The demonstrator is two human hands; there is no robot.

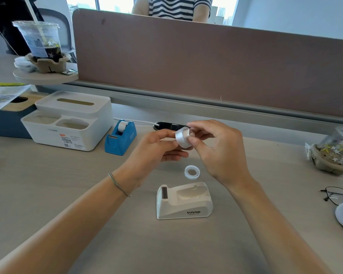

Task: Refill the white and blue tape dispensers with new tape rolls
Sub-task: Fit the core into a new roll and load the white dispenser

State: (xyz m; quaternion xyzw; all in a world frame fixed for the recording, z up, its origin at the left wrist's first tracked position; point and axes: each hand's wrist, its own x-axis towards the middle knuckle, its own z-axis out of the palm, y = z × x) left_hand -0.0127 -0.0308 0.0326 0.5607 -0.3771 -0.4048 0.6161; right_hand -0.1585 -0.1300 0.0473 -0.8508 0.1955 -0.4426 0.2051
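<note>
A white tape dispenser [183, 201] stands on the desk in front of me with no roll in its cradle. Just behind it lies a white ring-shaped tape core [192, 171]. Above these, my left hand [156, 147] and my right hand [216, 149] together hold a small white tape roll [183, 137] between their fingertips. The blue tape dispenser [120, 138] sits further back on the left with a white roll mounted in it.
A white desk organiser [67, 119] stands left of the blue dispenser. A brown divider panel [206, 62] runs along the desk's far edge, a person standing behind it. Drink cups in paper holders sit at far left [42, 46] and far right [337, 153]. Glasses [337, 195] lie at right.
</note>
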